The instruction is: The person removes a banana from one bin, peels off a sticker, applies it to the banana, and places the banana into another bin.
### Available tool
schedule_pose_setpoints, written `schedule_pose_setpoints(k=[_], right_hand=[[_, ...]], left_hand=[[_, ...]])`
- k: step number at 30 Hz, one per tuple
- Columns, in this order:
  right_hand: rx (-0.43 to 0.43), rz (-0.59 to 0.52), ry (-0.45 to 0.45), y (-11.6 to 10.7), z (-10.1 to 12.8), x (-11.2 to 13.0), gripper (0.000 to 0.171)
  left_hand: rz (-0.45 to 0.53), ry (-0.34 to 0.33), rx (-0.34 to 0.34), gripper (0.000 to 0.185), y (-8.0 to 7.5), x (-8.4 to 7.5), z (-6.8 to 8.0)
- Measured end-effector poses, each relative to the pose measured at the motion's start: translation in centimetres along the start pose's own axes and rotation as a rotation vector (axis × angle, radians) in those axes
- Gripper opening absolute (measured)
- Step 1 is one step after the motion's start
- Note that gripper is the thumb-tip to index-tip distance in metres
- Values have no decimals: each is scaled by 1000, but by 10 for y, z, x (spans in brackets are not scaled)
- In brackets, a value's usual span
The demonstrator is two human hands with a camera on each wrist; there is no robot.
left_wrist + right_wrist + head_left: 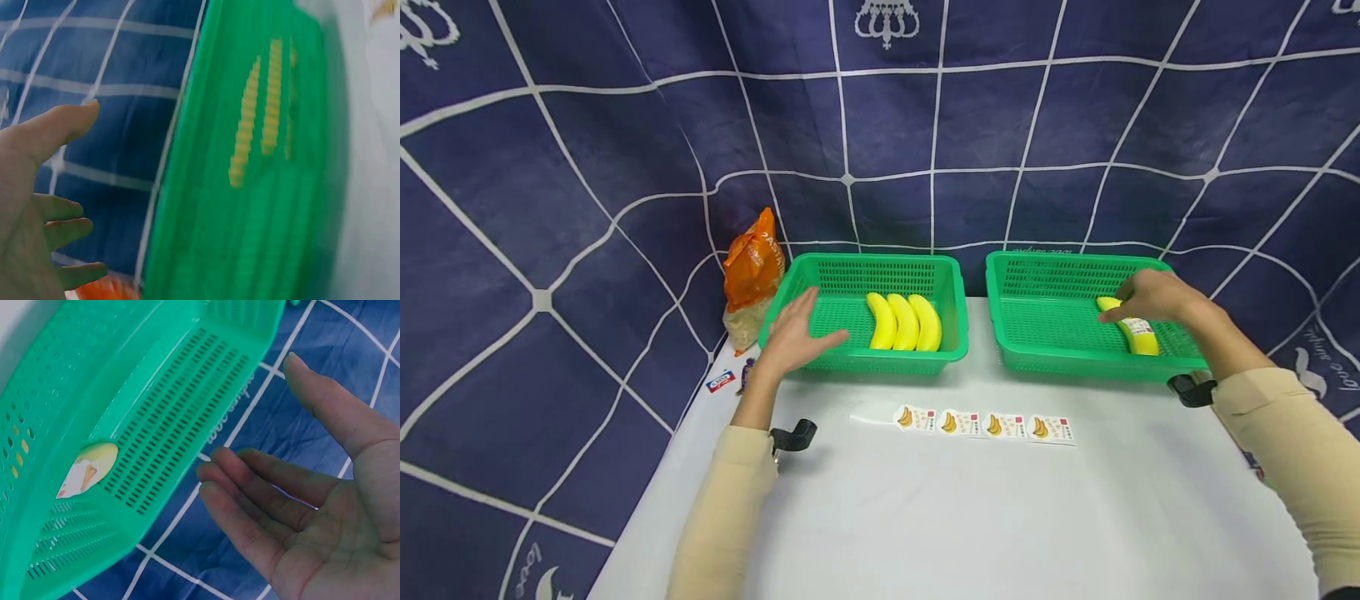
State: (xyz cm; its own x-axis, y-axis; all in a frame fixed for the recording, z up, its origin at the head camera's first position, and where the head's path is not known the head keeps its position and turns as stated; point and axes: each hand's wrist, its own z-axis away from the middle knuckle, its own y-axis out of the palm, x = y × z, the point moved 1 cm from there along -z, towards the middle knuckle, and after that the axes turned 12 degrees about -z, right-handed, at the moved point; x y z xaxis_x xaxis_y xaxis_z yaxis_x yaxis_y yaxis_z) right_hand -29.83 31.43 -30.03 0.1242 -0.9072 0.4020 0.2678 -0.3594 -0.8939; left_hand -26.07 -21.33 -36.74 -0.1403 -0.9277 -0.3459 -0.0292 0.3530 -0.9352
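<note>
My left hand (792, 337) hovers over the left end of a green plastic basket (865, 361), fingers spread and nothing held. Three yellow bananas (906, 323) lie side by side in that basket's right half. Above the second green basket (1090, 367), my right hand (1159, 296) is loosely bent and holds nothing. Beneath it lies one banana (1142, 342) bearing a white sticker. The right wrist view shows that sticker (80, 477) on the banana, with the right palm (337, 550) empty and apart from it. Motion blurs the left basket (206, 219) in the left wrist view.
A strip of white banana-print stickers (981, 424) lies on the white table (985, 517) in front of the baskets. An orange bag (756, 265) stands left of the left basket, near small wrappers (721, 382). A blue checked curtain (970, 125) hangs behind.
</note>
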Motion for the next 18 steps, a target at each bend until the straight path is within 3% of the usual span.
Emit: schedule_pose_setpoints(k=[7, 10, 14, 18], right_hand=[[3, 5, -21, 1, 6, 11, 83], [-2, -4, -42, 4, 5, 20, 79], [5, -19, -67, 9, 2, 33, 76], [25, -40, -88, 14, -5, 48, 78]], left_hand=[[30, -71, 13, 109, 0, 61, -6], [95, -90, 66, 110, 4, 80, -7], [206, -113, 120, 111, 14, 92, -6], [257, -124, 88, 113, 23, 95, -5]])
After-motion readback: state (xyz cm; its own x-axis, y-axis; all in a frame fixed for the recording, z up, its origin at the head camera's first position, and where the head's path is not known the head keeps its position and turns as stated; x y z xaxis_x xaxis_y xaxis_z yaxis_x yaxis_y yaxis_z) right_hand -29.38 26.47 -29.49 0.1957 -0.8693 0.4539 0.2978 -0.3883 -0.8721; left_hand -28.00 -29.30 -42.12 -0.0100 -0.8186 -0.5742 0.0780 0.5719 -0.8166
